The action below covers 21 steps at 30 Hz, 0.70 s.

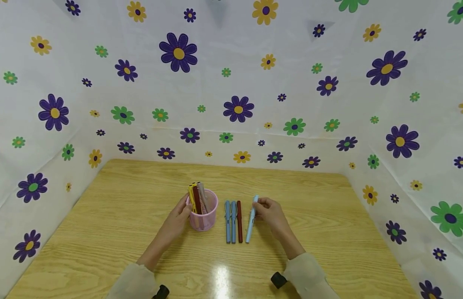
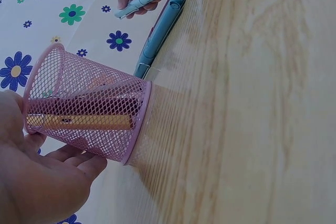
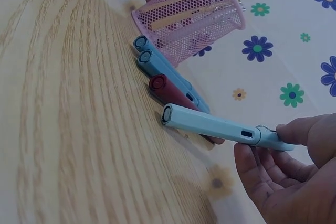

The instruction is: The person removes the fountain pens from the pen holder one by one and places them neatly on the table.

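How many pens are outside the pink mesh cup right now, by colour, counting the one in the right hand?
Blue pens: 2
Dark red pen: 1
Light blue pen, held in the right hand: 1
Total: 4

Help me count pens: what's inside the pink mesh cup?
The cup holds yellow pens, a dark red one and at least one grey. Any behind them are covered, so the exact count cannot be told.
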Each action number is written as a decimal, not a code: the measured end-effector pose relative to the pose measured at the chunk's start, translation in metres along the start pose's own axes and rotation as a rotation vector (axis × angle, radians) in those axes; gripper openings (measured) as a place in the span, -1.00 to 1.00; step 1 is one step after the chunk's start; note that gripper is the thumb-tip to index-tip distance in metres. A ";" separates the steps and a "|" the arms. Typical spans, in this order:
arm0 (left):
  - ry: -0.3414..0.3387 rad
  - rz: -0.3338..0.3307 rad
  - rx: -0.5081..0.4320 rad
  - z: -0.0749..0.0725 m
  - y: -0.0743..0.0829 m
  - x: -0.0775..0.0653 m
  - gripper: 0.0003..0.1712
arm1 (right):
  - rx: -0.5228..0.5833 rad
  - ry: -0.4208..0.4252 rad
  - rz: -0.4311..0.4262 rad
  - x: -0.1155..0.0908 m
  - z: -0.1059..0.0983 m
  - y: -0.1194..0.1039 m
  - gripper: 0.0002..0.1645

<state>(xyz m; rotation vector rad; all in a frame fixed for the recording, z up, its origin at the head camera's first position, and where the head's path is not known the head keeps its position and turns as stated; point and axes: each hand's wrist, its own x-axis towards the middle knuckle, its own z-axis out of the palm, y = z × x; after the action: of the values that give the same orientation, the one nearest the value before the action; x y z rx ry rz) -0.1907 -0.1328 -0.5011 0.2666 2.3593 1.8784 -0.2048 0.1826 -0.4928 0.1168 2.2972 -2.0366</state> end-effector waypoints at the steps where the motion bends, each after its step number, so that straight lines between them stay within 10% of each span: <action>1: -0.001 0.001 -0.001 0.000 0.000 0.000 -0.31 | -0.004 0.003 -0.001 0.001 0.001 0.001 -0.66; 21: 0.000 0.008 -0.003 0.000 0.002 -0.001 -0.33 | -0.202 0.077 -0.031 0.009 0.015 0.012 -0.65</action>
<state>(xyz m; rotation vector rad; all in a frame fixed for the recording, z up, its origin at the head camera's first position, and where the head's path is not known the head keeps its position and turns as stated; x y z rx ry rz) -0.1896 -0.1323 -0.4994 0.2755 2.3588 1.8853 -0.2129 0.1696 -0.5073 0.1510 2.5504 -1.8309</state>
